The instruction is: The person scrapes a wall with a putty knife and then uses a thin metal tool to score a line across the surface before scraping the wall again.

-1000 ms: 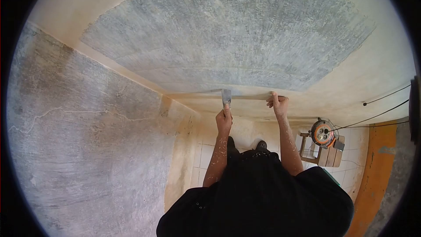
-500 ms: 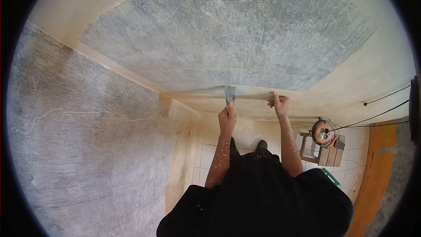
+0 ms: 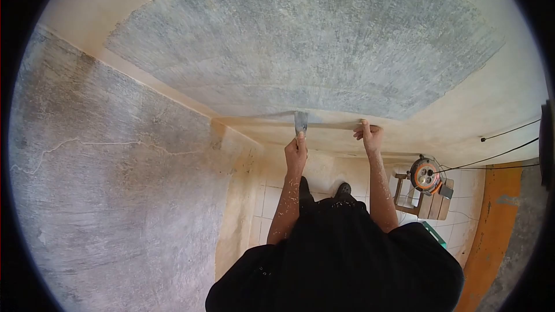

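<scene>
Patchy wall (image 3: 312, 40) could get gouged if I tilt the scraper (image 3: 301, 120) my left fingers (image 3: 300, 139) grip, right fingers (image 3: 365, 127) loosely curled, seemingly empty.

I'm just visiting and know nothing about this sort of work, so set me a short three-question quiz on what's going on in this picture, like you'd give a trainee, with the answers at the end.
1. True or false: the scraper is held in the person's left hand.
2. Multiple choice: what sits on the wooden stool?
A) a paint roller
B) a cable reel
C) a bucket
3. Fill in the blank: the person's shirt is ____ in colour.

Key: 1. True; 2. B; 3. black
</scene>
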